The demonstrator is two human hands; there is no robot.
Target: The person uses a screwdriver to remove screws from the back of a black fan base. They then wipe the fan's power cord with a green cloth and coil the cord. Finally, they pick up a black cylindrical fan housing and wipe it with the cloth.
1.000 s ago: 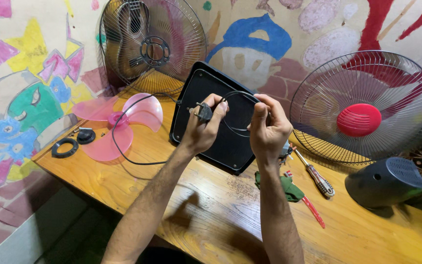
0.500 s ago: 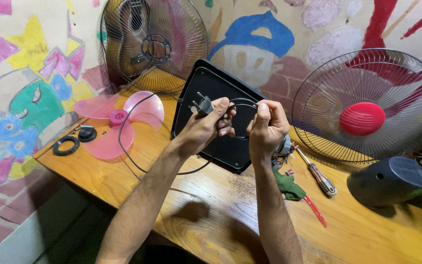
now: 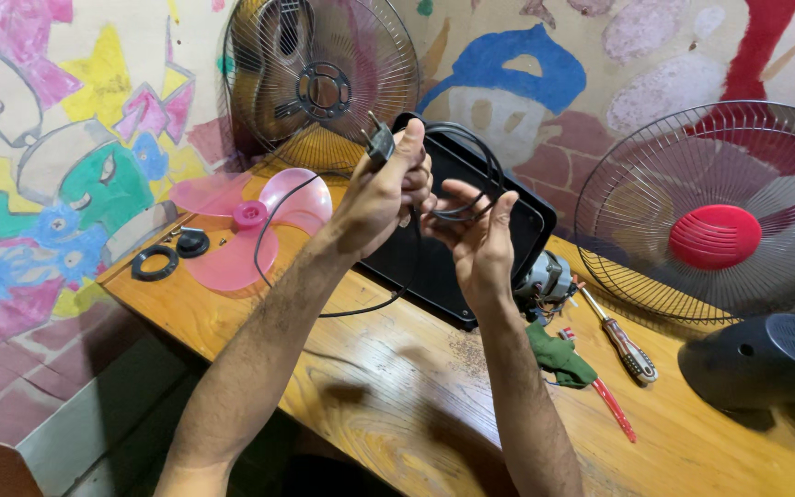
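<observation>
My left hand (image 3: 388, 189) is raised above the wooden table (image 3: 388, 396) and grips a black power plug (image 3: 379, 143) with its prongs pointing up. A black cord (image 3: 342, 308) hangs from it in a loop down to the table. My right hand (image 3: 476, 230) holds coiled turns of the same cord (image 3: 471, 147) beside the left hand. Both hands hover in front of a black square fan base (image 3: 517, 221) that lies tilted on the table.
A pink fan blade (image 3: 250, 225) lies at the left, with a black ring (image 3: 155, 263) and black cap (image 3: 192, 242) near it. One wire fan guard (image 3: 319, 78) leans on the painted wall. Another guard with a red hub (image 3: 715, 212) stands right. A motor (image 3: 549, 276), screwdriver (image 3: 623, 345), green cloth (image 3: 558, 354) and dark motor cover (image 3: 766, 359) lie nearby.
Both hands have risen and shifted left with the cord. The plug now points up, and more cord is looped in the right hand.
</observation>
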